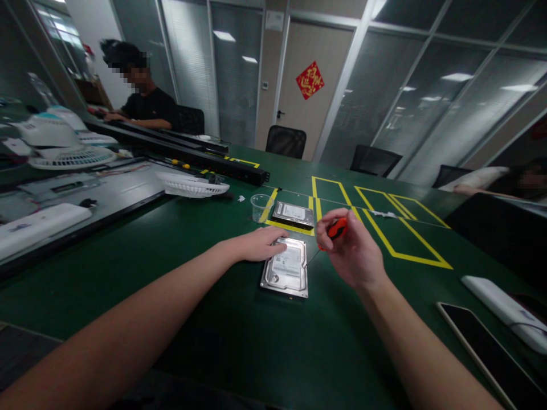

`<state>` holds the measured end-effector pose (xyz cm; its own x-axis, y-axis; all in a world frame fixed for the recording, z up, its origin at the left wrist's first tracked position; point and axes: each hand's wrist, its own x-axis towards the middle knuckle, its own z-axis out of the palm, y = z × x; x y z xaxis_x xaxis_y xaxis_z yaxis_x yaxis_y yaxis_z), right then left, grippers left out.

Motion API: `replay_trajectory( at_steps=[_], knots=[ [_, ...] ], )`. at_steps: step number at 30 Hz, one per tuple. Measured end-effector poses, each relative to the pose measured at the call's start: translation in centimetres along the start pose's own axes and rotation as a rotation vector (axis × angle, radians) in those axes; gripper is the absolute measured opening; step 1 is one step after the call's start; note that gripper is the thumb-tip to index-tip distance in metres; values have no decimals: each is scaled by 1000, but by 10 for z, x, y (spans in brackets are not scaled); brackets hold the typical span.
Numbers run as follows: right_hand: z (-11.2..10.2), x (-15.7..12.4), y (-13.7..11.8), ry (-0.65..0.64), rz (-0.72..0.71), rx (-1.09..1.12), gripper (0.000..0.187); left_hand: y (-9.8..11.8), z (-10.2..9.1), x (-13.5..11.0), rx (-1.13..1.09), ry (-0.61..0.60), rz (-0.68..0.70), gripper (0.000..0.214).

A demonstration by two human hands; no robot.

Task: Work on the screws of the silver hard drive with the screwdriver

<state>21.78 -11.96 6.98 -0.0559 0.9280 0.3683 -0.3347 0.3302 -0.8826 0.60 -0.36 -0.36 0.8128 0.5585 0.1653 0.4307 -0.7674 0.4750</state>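
A silver hard drive [289, 270] lies label up on the green table in front of me. My left hand [264, 244] holds its far left corner, thumb on the top face and fingers along the far edge. In my right hand [352, 250] is a screwdriver [337, 229] with a red and black handle, closed in the fingers. Its thin shaft slants down to the drive's right edge; whether the tip sits in a screw is too small to tell. A second hard drive [294, 213] lies just beyond, inside a yellow tape outline.
A clear plastic cup [259, 208] stands left of the second drive. Fan parts [68, 142], a long black bar [205, 154] and a large panel [106, 188] fill the left. A phone [482, 347] and a white device [504, 313] lie right. Another person [149, 105] sits across.
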Motion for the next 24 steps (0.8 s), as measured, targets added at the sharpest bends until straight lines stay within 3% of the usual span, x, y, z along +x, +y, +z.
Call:
replay_trajectory(
  at_steps=[3, 24],
  knots=[
    [-1, 1, 0, -1, 3, 37, 38, 0, 0, 0, 3, 3, -7, 47],
    [-2, 0, 1, -18, -2, 41, 16, 0, 0, 1, 5, 0, 5, 46]
  ],
)
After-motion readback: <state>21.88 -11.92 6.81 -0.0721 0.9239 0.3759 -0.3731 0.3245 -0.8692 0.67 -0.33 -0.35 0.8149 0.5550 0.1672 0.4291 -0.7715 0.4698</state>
